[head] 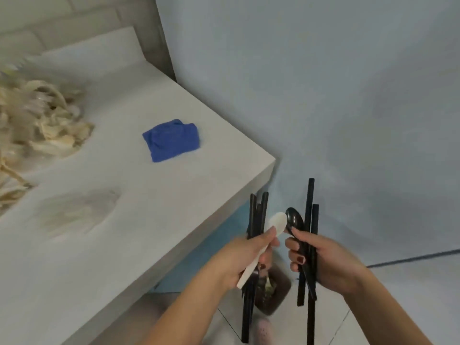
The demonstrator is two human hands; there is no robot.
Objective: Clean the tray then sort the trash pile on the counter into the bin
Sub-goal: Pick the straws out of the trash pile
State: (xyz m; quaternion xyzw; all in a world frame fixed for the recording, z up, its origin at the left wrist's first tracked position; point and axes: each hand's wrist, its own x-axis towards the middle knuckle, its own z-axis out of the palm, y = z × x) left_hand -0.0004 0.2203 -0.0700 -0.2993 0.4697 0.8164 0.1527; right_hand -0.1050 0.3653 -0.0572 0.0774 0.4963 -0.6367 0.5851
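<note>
Off counter (154,200) corner, over brown bin (280,293): left hand (244,260) grips white spoon (277,221) and black straw bundle (258,210); right hand (323,260) grips black spoon (295,219) and longer black straws (311,195). Long axes near upright; bin below, between hands. Trash pile (44,125) far left on counter.

A pale trash pile (42,125) is heaped at the worktop's (149,215) left. In the left hand (246,257), black straws (252,215) and a white spoon (277,224) are held upright; in the right hand (323,260), a black spoon (295,219) and further straws (310,202).
</note>
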